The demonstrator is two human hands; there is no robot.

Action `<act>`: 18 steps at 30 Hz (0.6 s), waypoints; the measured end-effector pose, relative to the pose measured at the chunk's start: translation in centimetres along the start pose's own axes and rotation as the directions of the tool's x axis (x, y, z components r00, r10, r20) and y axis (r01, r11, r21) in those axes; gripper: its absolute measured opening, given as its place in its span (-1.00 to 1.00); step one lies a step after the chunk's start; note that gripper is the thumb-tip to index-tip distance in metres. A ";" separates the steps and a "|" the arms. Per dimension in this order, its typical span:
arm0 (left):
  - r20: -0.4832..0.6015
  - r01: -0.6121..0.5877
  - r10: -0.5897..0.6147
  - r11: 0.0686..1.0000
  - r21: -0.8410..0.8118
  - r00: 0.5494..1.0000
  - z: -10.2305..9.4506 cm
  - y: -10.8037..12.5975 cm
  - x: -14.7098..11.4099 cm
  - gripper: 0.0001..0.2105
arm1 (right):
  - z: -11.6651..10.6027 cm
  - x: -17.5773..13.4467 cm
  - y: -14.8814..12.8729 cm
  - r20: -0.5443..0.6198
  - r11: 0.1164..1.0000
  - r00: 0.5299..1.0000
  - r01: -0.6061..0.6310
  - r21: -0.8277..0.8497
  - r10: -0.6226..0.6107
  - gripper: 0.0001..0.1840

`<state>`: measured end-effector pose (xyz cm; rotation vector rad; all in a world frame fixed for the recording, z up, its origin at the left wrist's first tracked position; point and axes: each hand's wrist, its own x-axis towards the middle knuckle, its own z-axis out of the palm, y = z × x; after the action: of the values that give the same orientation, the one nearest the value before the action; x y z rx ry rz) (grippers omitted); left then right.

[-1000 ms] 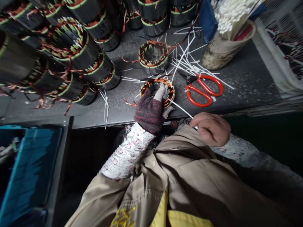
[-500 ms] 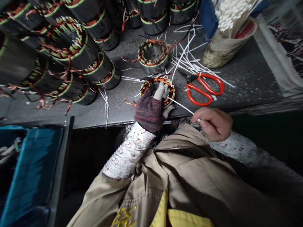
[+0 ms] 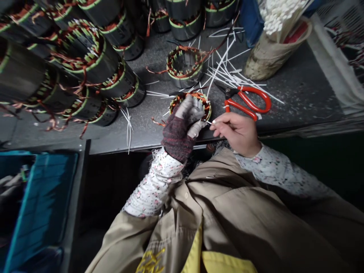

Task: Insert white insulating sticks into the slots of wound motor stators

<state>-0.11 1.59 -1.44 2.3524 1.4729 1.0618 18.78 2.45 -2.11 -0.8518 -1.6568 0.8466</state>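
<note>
A motor stator with copper windings and a pale green rim (image 3: 209, 107) stands near the front of the bench. My left hand (image 3: 179, 131), in a dark fingerless glove with whitish wrapped fingers, holds it, fingers over the opening and thumb at the near right rim. Close to that rim, my bare right hand (image 3: 238, 132) pinches the end of a white lacing cord (image 3: 208, 122). Only a short length of cord shows between the fingertips and the windings. Red-handled scissors (image 3: 264, 99) lie just beyond my right hand, one handle partly covered by it.
Behind the held stator stands another stator (image 3: 184, 72). Stacked stators (image 3: 93, 72) fill the left. Loose white cords (image 3: 227, 72) lie on the bench (image 3: 298, 91) near a tub (image 3: 263, 57) holding a bundle of white cords. A blue crate (image 3: 51, 197) sits lower left.
My right hand has moved left and up toward the stator, and the exposed stretch of cord is much shorter. My left thumb and fingers have shifted slightly on the rim.
</note>
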 end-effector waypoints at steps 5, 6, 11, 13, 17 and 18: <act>-0.068 -0.042 0.036 0.994 -0.096 0.997 -0.4 -0.3 0.3 -0.74 | 0.0 0.5 -1.6 0.040 0.981 0.997 0.065 -0.184 -0.059 -0.77; -0.062 -0.052 0.046 0.995 -0.091 0.997 -0.4 -0.4 0.3 -0.73 | 0.0 0.6 -1.7 0.043 0.968 0.995 0.101 -0.230 -0.093 -0.77; -0.029 -0.081 0.080 0.996 -0.044 0.996 -0.5 -0.9 0.4 -0.75 | 0.6 1.6 -0.4 0.047 0.907 0.986 0.165 -0.388 -0.159 -0.77; -0.011 -0.119 0.119 0.992 -0.049 0.993 -0.5 -1.1 0.4 -0.77 | 0.7 1.9 -0.1 0.038 0.918 0.988 0.155 -0.366 -0.152 -0.77; -0.008 -0.195 0.196 0.980 0.037 0.981 -0.5 -1.2 0.4 -0.73 | 0.3 2.0 -1.6 0.139 0.900 0.984 0.162 -0.405 -0.114 -0.74; -0.012 -0.204 0.205 0.977 0.064 0.979 -0.5 -1.1 0.5 -0.73 | 0.1 2.0 -2.3 0.186 0.899 0.976 0.182 -0.399 -0.115 -0.72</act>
<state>-1.09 2.39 -1.36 2.5905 1.3093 1.1004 18.02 2.99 0.78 -0.9466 -2.0574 0.4675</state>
